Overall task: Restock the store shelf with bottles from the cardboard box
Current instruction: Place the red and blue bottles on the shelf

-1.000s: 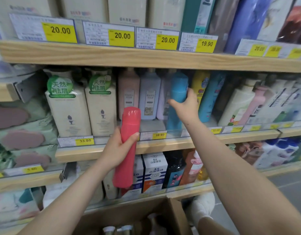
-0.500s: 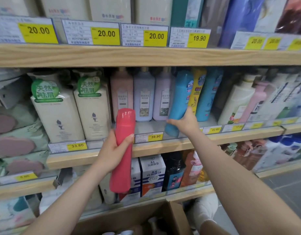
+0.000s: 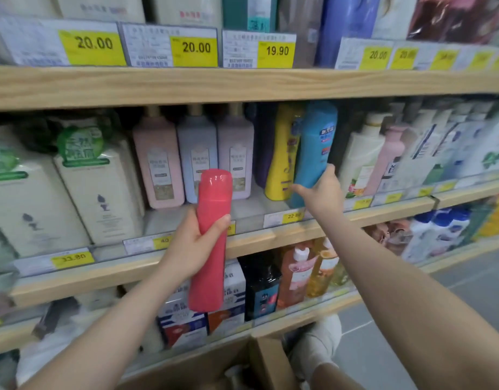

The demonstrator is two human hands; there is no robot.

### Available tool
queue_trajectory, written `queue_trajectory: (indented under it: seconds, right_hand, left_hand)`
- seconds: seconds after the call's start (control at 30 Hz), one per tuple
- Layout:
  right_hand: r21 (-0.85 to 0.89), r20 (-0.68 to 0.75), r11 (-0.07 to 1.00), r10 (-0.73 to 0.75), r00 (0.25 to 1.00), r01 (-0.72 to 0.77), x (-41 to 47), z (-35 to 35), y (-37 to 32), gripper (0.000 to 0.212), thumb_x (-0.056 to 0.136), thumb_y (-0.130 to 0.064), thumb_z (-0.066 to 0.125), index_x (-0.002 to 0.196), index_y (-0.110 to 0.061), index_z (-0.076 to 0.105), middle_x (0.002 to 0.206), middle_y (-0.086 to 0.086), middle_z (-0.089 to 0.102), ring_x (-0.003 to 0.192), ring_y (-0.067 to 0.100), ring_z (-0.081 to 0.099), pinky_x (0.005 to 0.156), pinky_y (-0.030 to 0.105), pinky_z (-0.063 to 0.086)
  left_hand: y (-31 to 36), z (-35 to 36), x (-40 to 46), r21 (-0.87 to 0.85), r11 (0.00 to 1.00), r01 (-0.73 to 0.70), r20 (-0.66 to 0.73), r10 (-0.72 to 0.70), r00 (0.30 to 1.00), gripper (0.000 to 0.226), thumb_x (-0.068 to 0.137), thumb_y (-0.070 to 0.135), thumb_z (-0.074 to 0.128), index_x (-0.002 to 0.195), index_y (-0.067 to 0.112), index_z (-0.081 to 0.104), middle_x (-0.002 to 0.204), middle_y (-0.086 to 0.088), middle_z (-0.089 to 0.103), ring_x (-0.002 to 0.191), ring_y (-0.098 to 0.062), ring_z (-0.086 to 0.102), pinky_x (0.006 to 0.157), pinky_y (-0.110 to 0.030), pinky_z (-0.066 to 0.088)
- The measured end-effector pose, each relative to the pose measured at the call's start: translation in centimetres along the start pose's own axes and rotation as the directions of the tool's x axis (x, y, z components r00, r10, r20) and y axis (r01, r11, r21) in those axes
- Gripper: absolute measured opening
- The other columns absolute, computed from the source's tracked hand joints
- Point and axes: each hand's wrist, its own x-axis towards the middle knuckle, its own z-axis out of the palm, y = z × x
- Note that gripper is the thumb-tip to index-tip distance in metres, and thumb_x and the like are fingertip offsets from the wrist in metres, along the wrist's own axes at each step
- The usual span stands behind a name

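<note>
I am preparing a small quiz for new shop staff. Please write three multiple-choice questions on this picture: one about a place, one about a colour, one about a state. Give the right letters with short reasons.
1. Where does the blue bottle stand?
A. In the cardboard box
B. On the middle shelf, right of the yellow bottle
C. On the floor

2. What colour is the bottle in the left hand?
A. Red
B. Green
C. White

3. What is the right hand doing?
A. Hanging idle
B. Holding a price tag
C. Gripping the blue bottle near its base

Answers:
1 B: it stands on the middle shelf beside the yellow bottle.
2 A: the left hand's fingers wrap a red bottle.
3 C: thumb and fingers close round its lower part.
</note>
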Motion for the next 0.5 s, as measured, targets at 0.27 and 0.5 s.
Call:
queue_trajectory:
  seconds: [0.27, 0.5]
  right_hand:
    - [0.045, -0.022, 0.996, 0.076, 0.997, -0.075, 2.4, -0.3, 3.4, 0.062, 0.072, -0.031, 0.078, 0.116, -0.011, 0.039, 0.116, 0.007, 0.058, 0.106, 0.029, 0.058, 0.072, 0.031, 0.041]
    - [-0.121, -0.08, 0.991, -0.06, 0.995, 0.05, 1.0, -0.5, 5.0, 0.066, 0.07, -0.035, 0.078, 0.119, -0.01, 0.04, 0.116, 0.009, 0.053, 0.109, 0.029, 0.053, 0.081, 0.037, 0.044]
  left_hand:
    - [0.8, 5.0, 2.8, -0.009, 0.998, -0.058, 0.039, 0.058, 0.998, 0.04, 0.084, 0.047, 0.057, 0.113, 0.022, 0.046, 0.1, -0.004, 0.061, 0.09, -0.019, 0.061, 0.083, -0.045, 0.052]
    - [-0.5, 6.4, 2.4, 0.048, 0.997, -0.056, 0.072, 0.053, 0.996, 0.059, 0.068, 0.069, 0.05, 0.109, 0.027, 0.045, 0.094, 0.008, 0.059, 0.085, -0.01, 0.06, 0.074, -0.037, 0.05]
